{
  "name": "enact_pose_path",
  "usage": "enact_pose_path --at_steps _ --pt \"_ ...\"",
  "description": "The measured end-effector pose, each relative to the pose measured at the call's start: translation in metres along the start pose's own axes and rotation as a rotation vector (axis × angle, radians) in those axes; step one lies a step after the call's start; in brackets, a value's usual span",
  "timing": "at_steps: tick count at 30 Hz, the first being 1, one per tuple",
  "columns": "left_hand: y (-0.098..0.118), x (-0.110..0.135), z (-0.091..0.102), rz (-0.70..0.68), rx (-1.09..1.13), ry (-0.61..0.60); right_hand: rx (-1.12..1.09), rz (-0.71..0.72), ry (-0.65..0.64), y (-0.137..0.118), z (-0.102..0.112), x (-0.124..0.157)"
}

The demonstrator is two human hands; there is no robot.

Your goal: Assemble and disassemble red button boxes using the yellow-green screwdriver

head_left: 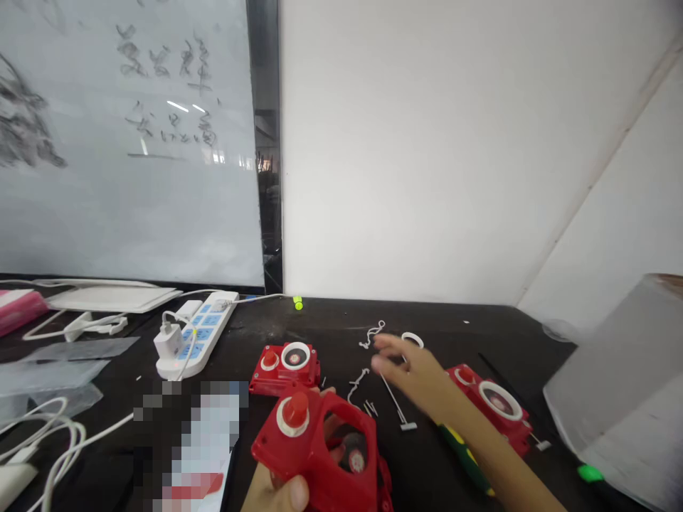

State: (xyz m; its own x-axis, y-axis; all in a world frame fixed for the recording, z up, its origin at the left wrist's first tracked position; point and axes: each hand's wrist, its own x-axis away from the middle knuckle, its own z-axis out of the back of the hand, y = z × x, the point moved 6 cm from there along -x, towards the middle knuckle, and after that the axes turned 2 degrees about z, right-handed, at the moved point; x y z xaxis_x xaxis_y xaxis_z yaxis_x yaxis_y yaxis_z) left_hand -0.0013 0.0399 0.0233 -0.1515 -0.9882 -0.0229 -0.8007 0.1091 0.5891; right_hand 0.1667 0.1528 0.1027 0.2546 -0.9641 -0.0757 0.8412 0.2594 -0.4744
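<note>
Nearby, power strip [198, 334], hands apart, left hand [278, 492] gripping red housing [325, 444], right hand [410, 368] open

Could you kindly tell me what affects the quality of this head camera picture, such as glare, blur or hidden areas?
In the head view, bright reflections glare on the whiteboard, the right hand looks slightly motion-blurred, a pixelated patch hides the lower-left foreground, and the wide lens seems to slant the wall corner.
</note>
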Motion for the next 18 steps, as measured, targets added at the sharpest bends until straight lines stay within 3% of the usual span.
enact_pose_path --at_steps 2,3,6,9,12,14,15,18 --pt "0.003 0.003 -0.004 -0.011 -0.076 0.004 -0.215 0.211 -0.204 -0.040 -0.009 0.044" --pt "0.004 0.003 -0.004 -0.014 -0.108 -0.002 -0.237 0.263 -0.240 -0.055 -0.009 0.062" --pt "0.003 0.001 -0.003 -0.045 -0.185 -0.035 -0.232 0.270 -0.245 -0.075 -0.005 0.088" --pt "0.007 -0.008 0.004 -0.174 -0.222 -0.050 -0.209 0.279 -0.143 -0.071 0.006 0.081" --pt "0.017 -0.016 0.014 -0.271 -0.185 0.019 -0.192 0.212 0.011 -0.040 0.027 0.044" --pt "0.023 -0.019 0.018 -0.272 -0.186 0.074 -0.103 0.013 0.095 -0.001 0.043 0.008" --pt "0.027 -0.018 0.019 -0.271 -0.183 0.097 0.014 -0.159 0.145 0.024 0.051 -0.010" --pt "0.033 -0.016 0.018 -0.274 -0.172 0.126 0.143 -0.395 0.146 0.084 0.060 -0.055"
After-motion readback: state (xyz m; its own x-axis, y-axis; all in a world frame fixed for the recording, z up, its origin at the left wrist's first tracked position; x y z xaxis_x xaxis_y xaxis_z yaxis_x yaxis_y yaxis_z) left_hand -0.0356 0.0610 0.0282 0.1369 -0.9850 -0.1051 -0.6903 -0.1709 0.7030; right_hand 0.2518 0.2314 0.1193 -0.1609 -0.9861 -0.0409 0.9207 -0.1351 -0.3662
